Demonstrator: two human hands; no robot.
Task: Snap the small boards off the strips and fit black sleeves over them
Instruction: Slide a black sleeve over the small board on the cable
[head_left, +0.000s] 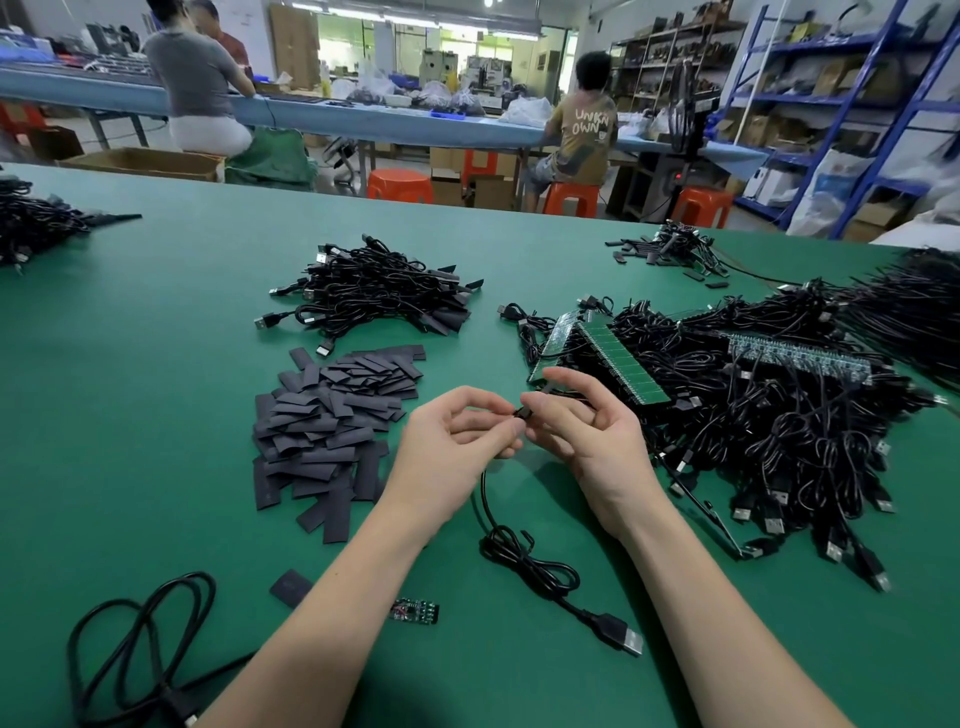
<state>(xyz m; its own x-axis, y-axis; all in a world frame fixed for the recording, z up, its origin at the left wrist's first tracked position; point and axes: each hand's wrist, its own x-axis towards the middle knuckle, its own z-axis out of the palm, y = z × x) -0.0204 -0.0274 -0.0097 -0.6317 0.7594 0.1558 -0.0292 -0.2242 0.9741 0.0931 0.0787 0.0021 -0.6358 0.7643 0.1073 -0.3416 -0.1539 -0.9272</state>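
Green felt covers the table (156, 415) before us, in a workshop with shelving and seated workers behind. Our left hand (457, 441) and right hand (587, 431) meet above it, fingers curled, both pinching a small black piece (523, 413) at the end of a thin glossy cable (524, 561) that coils down to a metal USB plug. Flat matte black sleeves (332, 426) lie heaped to the left. Green board strips (618, 353) rest on tangled cables to the right. One small board (415, 610) lies near our left forearm.
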